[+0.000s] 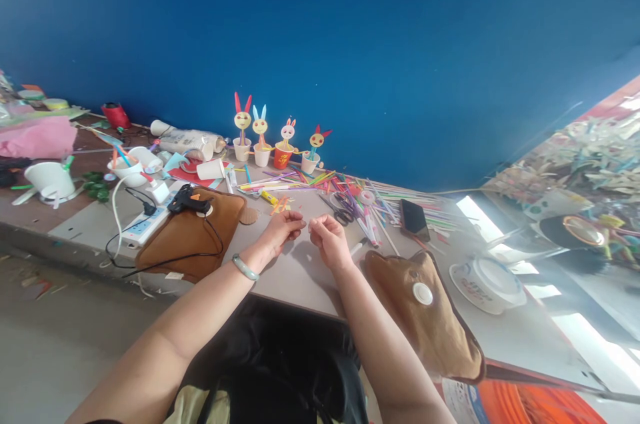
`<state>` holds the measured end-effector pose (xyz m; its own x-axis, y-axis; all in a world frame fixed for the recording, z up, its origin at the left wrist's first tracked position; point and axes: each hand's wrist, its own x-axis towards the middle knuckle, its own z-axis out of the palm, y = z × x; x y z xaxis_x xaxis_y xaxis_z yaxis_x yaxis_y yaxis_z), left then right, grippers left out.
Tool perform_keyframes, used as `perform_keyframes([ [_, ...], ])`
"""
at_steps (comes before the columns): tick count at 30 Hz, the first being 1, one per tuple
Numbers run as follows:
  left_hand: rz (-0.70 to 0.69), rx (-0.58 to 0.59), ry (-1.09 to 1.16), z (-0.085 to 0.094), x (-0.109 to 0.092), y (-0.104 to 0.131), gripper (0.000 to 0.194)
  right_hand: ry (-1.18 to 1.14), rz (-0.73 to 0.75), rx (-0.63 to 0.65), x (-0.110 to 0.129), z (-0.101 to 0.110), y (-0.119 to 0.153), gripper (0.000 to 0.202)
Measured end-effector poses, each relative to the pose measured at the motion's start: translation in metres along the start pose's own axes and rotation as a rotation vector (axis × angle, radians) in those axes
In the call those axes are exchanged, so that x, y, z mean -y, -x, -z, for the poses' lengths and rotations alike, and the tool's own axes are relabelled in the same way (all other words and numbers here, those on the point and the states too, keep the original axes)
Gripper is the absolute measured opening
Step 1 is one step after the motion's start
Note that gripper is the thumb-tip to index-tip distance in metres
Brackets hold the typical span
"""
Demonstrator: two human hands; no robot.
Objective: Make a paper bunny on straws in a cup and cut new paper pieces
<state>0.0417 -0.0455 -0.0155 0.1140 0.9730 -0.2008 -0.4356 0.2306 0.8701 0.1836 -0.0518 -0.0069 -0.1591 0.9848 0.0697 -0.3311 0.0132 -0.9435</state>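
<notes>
The left hand (284,232) and right hand (330,241) have fingertips pinched nearly closed; whether they hold something, I cannot tell. Beyond the left hand lie thin, papery orange-yellow strips (283,205); right of the right hand, a plump brown fabric pouch (437,327).

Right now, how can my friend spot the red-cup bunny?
Find the big blue wall. Before it, four bunnies stand in a row; go to the third bunny from the left. Only its cup is red; the other three cups are white.

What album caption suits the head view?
Left hand and right hand poised close together, four rabbit-eared figures in cups beyond.
</notes>
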Motion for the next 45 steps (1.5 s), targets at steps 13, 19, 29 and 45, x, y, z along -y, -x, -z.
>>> perform_keyframes([
  [13, -0.042, 0.003, 0.06, 0.001, 0.003, -0.001, 0.028, 0.044, 0.033, -0.02, 0.001, -0.003, 0.0, 0.035],
  [19, -0.006, -0.066, 0.101, 0.0, 0.002, -0.002, 0.025, 0.01, 0.064, -0.031, -0.002, -0.001, -0.001, 0.041],
  [29, -0.105, -0.074, 0.01, -0.003, -0.002, 0.003, 0.039, 0.02, 0.058, -0.072, 0.004, -0.003, 0.004, 0.066],
  [45, -1.055, 0.01, -1.077, -0.002, 0.011, 0.025, 0.021, 0.453, 0.264, -0.262, -0.014, 0.01, -0.007, 0.093],
])
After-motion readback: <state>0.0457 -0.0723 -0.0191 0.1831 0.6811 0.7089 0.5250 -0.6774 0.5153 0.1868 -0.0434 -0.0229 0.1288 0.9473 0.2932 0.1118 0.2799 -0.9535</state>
